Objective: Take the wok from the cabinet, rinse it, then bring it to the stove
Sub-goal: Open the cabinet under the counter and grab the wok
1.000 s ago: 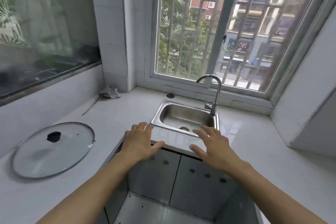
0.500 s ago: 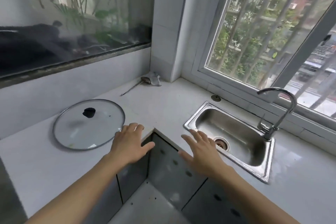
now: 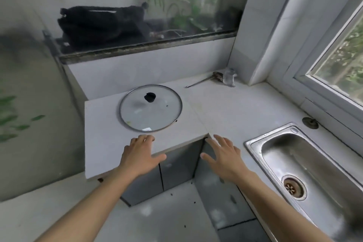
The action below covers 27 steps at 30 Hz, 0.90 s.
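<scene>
Steel sink [image 3: 306,165] is seen near right; both hands, left hand [image 3: 140,156] and right hand [image 3: 223,158], are held spread and empty at the worktop [image 3: 225,108] edge, glass lid [image 3: 150,107] just beyond.

Countertop [image 3: 225,104] carries glass lid [image 3: 150,108], perhaps a brush [image 3: 214,78], sink [image 3: 306,163].

A round glass lid [image 3: 150,107] lies flat on the counter [image 3: 225,108], close to its front edge and near the inner corner. Up in the back corner, a long-handled utensil [image 3: 204,80] rests beside a crumpled clear wrapper [image 3: 229,77]. A small sink plug [image 3: 310,123] sits by the window frame [image 3: 318,92].
</scene>
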### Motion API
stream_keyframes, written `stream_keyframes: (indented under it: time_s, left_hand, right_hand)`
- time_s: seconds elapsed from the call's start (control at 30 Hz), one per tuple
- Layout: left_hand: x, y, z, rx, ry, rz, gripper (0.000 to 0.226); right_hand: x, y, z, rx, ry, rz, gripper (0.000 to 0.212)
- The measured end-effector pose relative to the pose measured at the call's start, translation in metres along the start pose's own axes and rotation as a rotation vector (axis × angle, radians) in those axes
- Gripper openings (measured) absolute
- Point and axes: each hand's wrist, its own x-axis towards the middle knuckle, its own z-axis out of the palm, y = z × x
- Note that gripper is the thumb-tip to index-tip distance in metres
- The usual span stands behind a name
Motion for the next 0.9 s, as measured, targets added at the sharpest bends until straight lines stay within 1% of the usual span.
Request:
stream_keyframes:
  time_s: [0.07,0.17,0.23,0.4,0.67,0.77,0.9]
  left_hand:
    - [-0.001,-0.014,-0.003,-0.003,-0.01,-0.034,0.076]
    - [0.002,-0.033,-0.009,-0.007,0.016,-0.033,0.079]
    - [0.005,-0.045,-0.008,-0.027,0.039,-0.029,0.079]
    - [0.014,-0.074,0.01,-0.04,0.009,-0.039,0.072]
    - [0.025,-0.082,0.032,-0.009,-0.045,-0.027,0.067]
    - [0.034,-0.084,0.04,-0.005,-0.055,-0.041,0.065]
    - [0.046,-0.079,0.059,0.009,-0.107,-0.059,0.062]
  right_hand:
    - [0.005,-0.008,0.003,-0.004,-0.018,-0.02,0.062]
    - [0.014,-0.02,0.01,-0.011,-0.03,-0.029,0.065]
    - [0.019,-0.028,0.017,-0.024,-0.046,-0.023,0.063]
    - [0.027,-0.049,0.033,-0.049,-0.109,0.003,0.064]
    - [0.046,-0.063,0.067,-0.025,-0.205,-0.016,0.065]
    - [0.059,-0.059,0.083,-0.014,-0.234,-0.023,0.066]
    - [0.073,-0.05,0.102,0.052,-0.264,0.0,0.065]
